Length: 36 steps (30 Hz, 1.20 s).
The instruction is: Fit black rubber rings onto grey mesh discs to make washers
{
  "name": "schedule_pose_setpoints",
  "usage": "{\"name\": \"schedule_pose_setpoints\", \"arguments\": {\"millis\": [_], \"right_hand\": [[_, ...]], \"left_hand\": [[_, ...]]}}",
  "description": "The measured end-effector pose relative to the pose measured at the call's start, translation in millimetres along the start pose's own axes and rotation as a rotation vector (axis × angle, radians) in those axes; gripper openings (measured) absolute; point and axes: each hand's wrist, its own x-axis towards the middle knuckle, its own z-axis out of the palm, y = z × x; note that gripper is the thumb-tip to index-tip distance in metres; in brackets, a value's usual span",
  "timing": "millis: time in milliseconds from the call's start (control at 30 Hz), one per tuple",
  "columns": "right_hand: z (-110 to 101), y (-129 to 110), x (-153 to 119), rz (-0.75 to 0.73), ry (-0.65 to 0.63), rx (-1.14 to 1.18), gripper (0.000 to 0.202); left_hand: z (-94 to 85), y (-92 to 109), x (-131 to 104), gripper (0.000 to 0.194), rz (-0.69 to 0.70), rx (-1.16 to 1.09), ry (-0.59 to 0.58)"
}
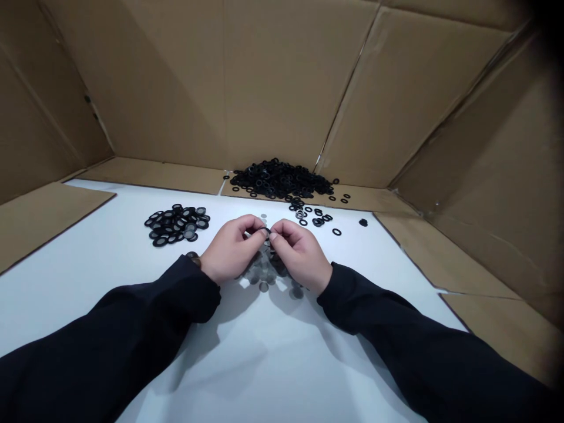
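While the left hand (230, 251) and right hand (299, 254) pinch one black ring (263, 231) between their fingertips, it hangs just above the grey discs (264, 276), so a slackened squeeze risks flicking it among them.

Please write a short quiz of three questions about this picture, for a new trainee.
1. True or false: the big pile of black rings lies nearer to the person than the small pile.
2. What do the left hand and right hand pinch between them? A) a black ring B) a screw C) tape
3. What stands around the white table?

Key: 1. False. 2. A. 3. Cardboard walls.
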Motion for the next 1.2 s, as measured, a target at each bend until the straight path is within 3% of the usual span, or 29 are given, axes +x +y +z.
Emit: {"name": "schedule_pose_setpoints", "arguments": {"millis": [267,1200], "right_hand": [[-1.0,5.2,-2.0,-0.006,0.031,-0.060,0.020],[-7.7,2.4,-2.3,-0.140,0.013,-0.293,0.013]], "left_hand": [[0.1,-3.5,1.3,0.017,0.002,-0.003,-0.098],[-1.3,1.1,0.5,0.014,-0.043,0.003,-0.103]]}}
